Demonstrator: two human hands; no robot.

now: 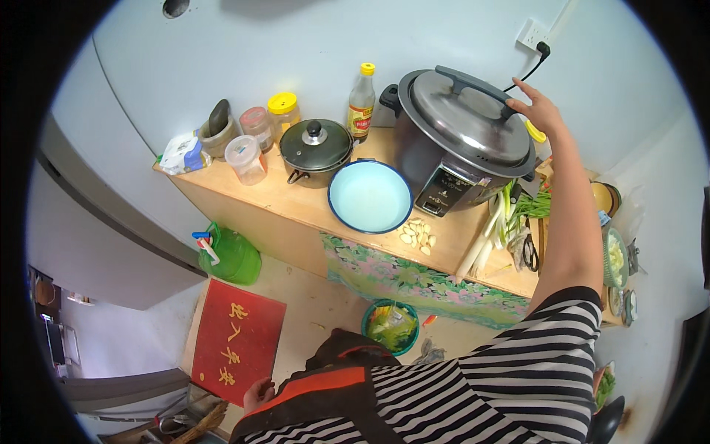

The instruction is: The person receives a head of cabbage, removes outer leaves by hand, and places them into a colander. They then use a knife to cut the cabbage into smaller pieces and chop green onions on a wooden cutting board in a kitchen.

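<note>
My right hand reaches to the far end of the dark lid handle on a large electric rice cooker. Its fingers are spread, and the thumb side touches or nearly touches the handle. The metal lid sits on the cooker. My left hand hangs low beside the apron, its fingers mostly hidden. In front of the cooker lie several peeled garlic cloves, beside a pale blue enamel basin with a dark blue rim. Long scallions and black-handled scissors lie right of them.
A lidded pot, a yellow-capped bottle, plastic jars and a stone mortar stand along the wall. A plug sits in the socket. On the floor are a green jug, a red mat and a scrap bin.
</note>
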